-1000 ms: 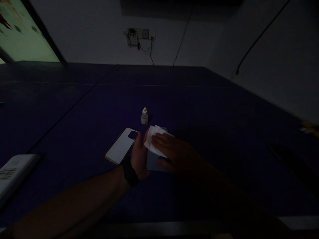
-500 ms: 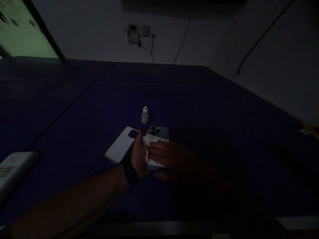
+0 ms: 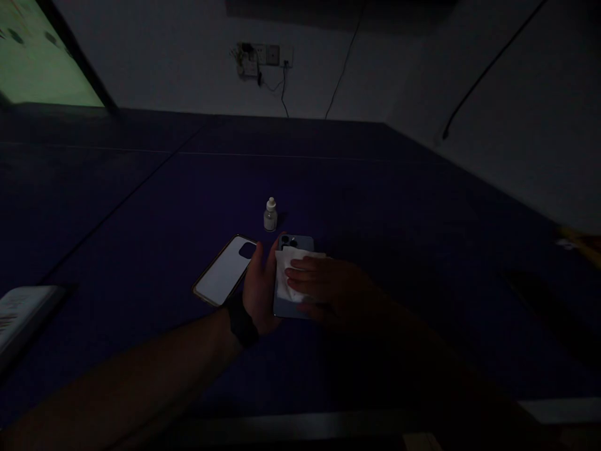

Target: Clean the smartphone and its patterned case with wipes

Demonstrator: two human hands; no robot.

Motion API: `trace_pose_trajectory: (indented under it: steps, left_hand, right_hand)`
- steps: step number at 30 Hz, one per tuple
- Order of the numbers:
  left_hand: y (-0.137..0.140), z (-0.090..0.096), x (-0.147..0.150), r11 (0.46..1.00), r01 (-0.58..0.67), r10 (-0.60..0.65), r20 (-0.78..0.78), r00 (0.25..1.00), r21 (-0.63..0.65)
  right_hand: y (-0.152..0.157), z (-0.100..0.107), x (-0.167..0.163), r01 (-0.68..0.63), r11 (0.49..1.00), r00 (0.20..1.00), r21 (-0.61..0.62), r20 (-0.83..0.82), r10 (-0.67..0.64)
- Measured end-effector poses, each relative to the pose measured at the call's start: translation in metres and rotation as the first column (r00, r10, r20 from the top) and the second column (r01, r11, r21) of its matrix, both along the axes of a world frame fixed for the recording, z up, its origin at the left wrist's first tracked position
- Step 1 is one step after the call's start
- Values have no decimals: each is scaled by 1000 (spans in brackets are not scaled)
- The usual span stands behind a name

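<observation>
My left hand (image 3: 261, 288), with a dark watch (image 3: 243, 322) at the wrist, grips a blue-grey smartphone (image 3: 287, 309) along its left side. The phone's back and camera lenses face up. Pressed on the phone's back is a white tissue (image 3: 286, 288), held under the fingers of my right hand (image 3: 328, 285). Its right edge is hidden by that hand. A phone case (image 3: 220, 275) with a pale inside and a camera cutout lies just left of my left hand. Behind the phone stands a small dropper bottle (image 3: 270, 218) with a white cap.
A dark blue surface (image 3: 225, 188) spreads out to the wall, which carries power sockets (image 3: 265, 55) with cables. At the far left lies a white pack (image 3: 28, 307). Something yellow (image 3: 582, 247) shows at the right edge. The room is dim.
My right hand has slid the tissue a little up the phone, so more of the phone's lower back shows. My left hand still grips the phone. The view has shifted slightly.
</observation>
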State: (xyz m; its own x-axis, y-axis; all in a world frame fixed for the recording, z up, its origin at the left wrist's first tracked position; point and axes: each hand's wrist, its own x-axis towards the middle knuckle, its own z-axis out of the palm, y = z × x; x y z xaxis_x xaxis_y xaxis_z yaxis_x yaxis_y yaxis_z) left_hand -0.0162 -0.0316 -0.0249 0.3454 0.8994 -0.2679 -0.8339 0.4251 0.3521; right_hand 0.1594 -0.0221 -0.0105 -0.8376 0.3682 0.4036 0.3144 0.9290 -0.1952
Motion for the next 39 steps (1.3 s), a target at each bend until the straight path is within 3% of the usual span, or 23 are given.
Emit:
trace_pose_trajectory:
  steps: [3, 7, 14, 20, 26, 29, 33, 36, 39]
  left_hand:
    - [-1, 2, 0, 999, 23, -22, 4, 1000, -26]
    - [-1, 4, 1, 999, -9, 8, -13, 1000, -40]
    - [-2, 5, -1, 1000, 12, -11, 34, 999, -23]
    - [-1, 10, 0, 995, 28, -30, -12, 999, -99]
    - [-3, 5, -2, 997, 58, -59, -5, 998, -51]
    - [-2, 1, -4, 996, 81, -80, 15, 997, -37]
    - [-2, 1, -4, 999, 33, -33, -4, 999, -21]
    - [-2, 4, -4, 999, 48, -49, -23, 999, -22]
    - [-2, 5, -2, 998, 62, -63, -35, 997, -32]
  right_hand:
    - [-1, 1, -2, -46, 999, 997, 3, 54, 46]
    - [-1, 2, -3, 41, 997, 996, 59, 74, -45]
    - [-5, 4, -6, -19, 999, 997, 37, 79, 16]
    - [-10, 11, 0, -145, 989, 987, -35, 69, 147]
    - [-12, 10, 0, -163, 984, 986, -73, 15, 165]
    - [-11, 10, -2, -210, 973, 973, -98, 79, 218]
    - [-4, 10, 3, -172, 971, 959, -165, 198, 204]
    - [0, 6, 8, -200, 937, 960, -286, 135, 247]
    - [-3, 3, 11, -326, 844, 945, -426, -124, 302]
